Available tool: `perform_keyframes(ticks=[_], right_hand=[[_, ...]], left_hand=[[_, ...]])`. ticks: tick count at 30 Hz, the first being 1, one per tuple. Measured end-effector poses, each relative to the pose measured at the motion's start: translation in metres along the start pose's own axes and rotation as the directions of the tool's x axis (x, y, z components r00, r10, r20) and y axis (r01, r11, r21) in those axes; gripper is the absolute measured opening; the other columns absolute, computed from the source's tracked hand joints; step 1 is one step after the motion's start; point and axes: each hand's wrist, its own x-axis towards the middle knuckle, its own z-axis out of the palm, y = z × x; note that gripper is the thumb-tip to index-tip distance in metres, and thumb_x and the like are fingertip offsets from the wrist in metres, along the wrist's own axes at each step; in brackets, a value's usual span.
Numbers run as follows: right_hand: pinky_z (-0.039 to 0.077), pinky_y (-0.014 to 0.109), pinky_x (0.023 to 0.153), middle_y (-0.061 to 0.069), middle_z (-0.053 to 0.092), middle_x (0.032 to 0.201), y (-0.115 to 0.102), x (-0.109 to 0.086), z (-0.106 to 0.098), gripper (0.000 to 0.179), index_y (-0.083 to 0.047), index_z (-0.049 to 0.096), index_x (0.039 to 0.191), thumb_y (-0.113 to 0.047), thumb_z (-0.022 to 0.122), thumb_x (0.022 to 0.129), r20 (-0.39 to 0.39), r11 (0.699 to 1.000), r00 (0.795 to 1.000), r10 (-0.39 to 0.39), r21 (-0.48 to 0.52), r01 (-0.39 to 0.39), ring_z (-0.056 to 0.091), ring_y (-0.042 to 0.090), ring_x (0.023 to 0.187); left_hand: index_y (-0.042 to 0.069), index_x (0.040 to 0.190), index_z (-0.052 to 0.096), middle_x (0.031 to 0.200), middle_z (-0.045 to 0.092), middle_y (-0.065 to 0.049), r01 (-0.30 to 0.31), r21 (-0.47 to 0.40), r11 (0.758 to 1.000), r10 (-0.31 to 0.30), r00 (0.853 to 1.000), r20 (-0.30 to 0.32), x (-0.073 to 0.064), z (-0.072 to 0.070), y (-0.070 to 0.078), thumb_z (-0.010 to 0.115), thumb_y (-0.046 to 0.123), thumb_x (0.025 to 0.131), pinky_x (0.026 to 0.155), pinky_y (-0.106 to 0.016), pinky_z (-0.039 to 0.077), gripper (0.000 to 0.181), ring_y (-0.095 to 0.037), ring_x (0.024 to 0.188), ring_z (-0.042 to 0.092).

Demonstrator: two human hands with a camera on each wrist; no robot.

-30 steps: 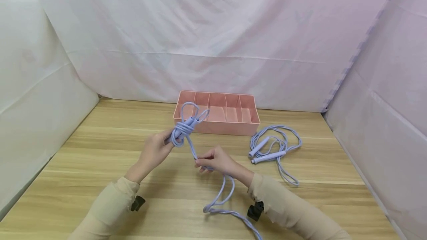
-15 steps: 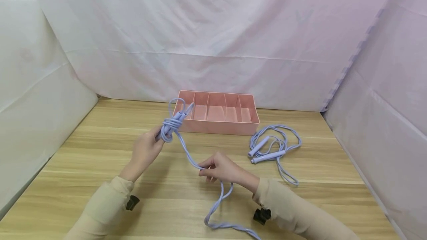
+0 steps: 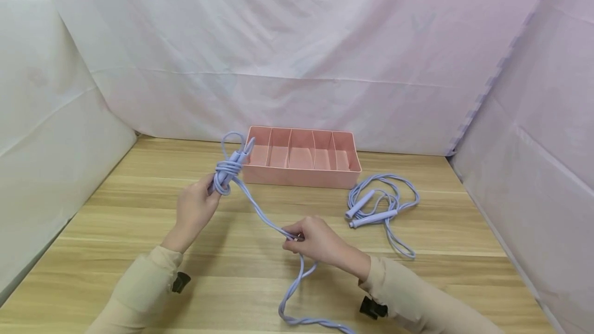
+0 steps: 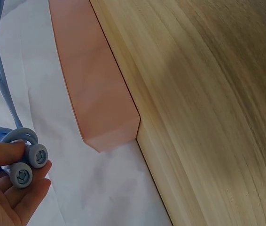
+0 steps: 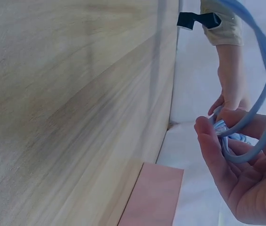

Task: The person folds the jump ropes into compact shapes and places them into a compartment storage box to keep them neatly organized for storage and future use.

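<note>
My left hand (image 3: 196, 209) grips the two handles of a light blue jump rope (image 3: 227, 168), held up left of the pink box. Cord is wound several times round these handles, and two small loops stick out past their far ends. In the left wrist view, the round handle ends (image 4: 21, 175) show between thumb and fingers. From the wrapped bundle a doubled cord (image 3: 260, 213) runs down to my right hand (image 3: 317, 241), which pinches it between thumb and fingers. Beyond that hand the rest of the cord hangs, twisted, toward the table's front edge.
A pink box (image 3: 301, 177) with several compartments stands at the back of the wooden table (image 3: 153, 179). A second light blue jump rope (image 3: 382, 210) lies loosely coiled to its right, both handles showing. White cloth (image 3: 297, 40) walls in the back and sides.
My left hand has moved left and slightly up with the wrapped handles. The right hand has slid right and a little down, so a longer stretch of cord spans between the hands.
</note>
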Motion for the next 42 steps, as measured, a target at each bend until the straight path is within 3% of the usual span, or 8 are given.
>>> perform_keyframes(ticks=[5,11,16,22,28,30,37,42], right_hand=[[0.033,0.014,0.038,-0.003,0.064,0.066,-0.004,-0.005,-0.002,0.029,0.001,0.066,0.105,-0.011,0.069,0.078,-0.006,1.0,1.0,0.002,-0.027,-0.002,0.04,-0.002,0.045],[0.045,0.012,0.051,0.004,0.069,0.084,-0.011,-0.012,-0.007,0.035,0.001,0.063,0.112,-0.012,0.068,0.079,0.009,0.987,0.999,-0.054,-0.15,0.054,0.059,0.0,0.065],[0.048,0.013,0.064,0.002,0.068,0.09,-0.016,-0.018,-0.011,0.028,-0.003,0.063,0.11,-0.006,0.064,0.082,0.023,0.9,0.965,-0.263,-0.355,0.254,0.062,0.006,0.078],[0.051,0.019,0.073,0.0,0.067,0.093,-0.023,-0.02,-0.017,0.03,-0.006,0.064,0.109,0.002,0.062,0.08,0.07,0.717,0.876,-0.478,-0.545,0.435,0.063,0.01,0.085],[0.051,0.016,0.072,-0.002,0.067,0.096,-0.032,-0.017,-0.03,0.041,-0.009,0.065,0.107,0.009,0.066,0.07,0.183,0.446,0.775,-0.605,-0.728,0.52,0.062,0.009,0.087],[0.051,0.016,0.071,-0.004,0.067,0.096,-0.035,-0.015,-0.035,0.036,-0.01,0.066,0.105,0.004,0.068,0.072,0.192,0.373,0.726,-0.66,-0.755,0.539,0.062,0.008,0.086],[0.052,0.019,0.073,-0.001,0.068,0.093,-0.046,-0.006,-0.053,0.017,-0.009,0.069,0.096,-0.002,0.059,0.084,0.123,0.262,0.541,-0.832,-0.773,0.578,0.064,0.01,0.083],[0.052,0.019,0.073,-0.002,0.068,0.092,-0.052,-0.002,-0.06,0.017,-0.008,0.069,0.095,-0.003,0.054,0.087,0.12,0.203,0.465,-0.877,-0.785,0.586,0.063,0.011,0.084]], left_hand=[[-0.004,0.08,0.065,0.046,0.047,-0.003,0.022,0.008,1.0,-0.022,1.0,-0.007,0.001,0.0,0.0,0.066,-0.001,0.072,0.037,-0.026,0.021,0.008,-0.007,0.041,0.027],[-0.003,0.073,0.063,0.044,0.042,-0.001,0.053,0.026,0.998,-0.054,0.998,0.04,0.001,-0.001,-0.002,0.065,0.001,0.074,0.037,-0.024,0.018,0.005,-0.009,0.039,0.025],[-0.001,0.068,0.06,0.044,0.039,0.001,0.057,0.066,0.996,-0.066,0.987,0.145,-0.001,-0.002,-0.002,0.064,0.003,0.074,0.038,-0.024,0.019,0.007,-0.01,0.04,0.025],[0.005,0.063,0.055,0.046,0.038,0.003,0.038,0.098,0.994,-0.063,0.961,0.27,-0.001,-0.002,0.004,0.062,0.001,0.073,0.038,-0.024,0.021,0.013,-0.01,0.042,0.028],[0.009,0.059,0.054,0.046,0.04,0.004,0.01,0.148,0.989,-0.061,0.936,0.346,-0.002,0.001,0.01,0.063,0.002,0.069,0.039,-0.026,0.024,0.015,-0.013,0.043,0.033],[0.009,0.061,0.056,0.047,0.041,0.004,-0.007,0.159,0.987,-0.056,0.921,0.385,-0.003,0.003,0.013,0.065,0.003,0.069,0.04,-0.027,0.027,0.014,-0.014,0.045,0.035],[0.011,0.062,0.056,0.049,0.042,0.004,-0.119,0.133,0.984,0.046,0.888,0.458,-0.013,0.007,0.033,0.064,-0.001,0.062,0.039,-0.027,0.031,0.014,-0.013,0.045,0.036],[0.011,0.059,0.054,0.049,0.043,0.004,-0.186,0.11,0.976,0.117,0.884,0.453,-0.02,0.01,0.045,0.061,-0.004,0.057,0.039,-0.028,0.033,0.017,-0.013,0.046,0.035]])
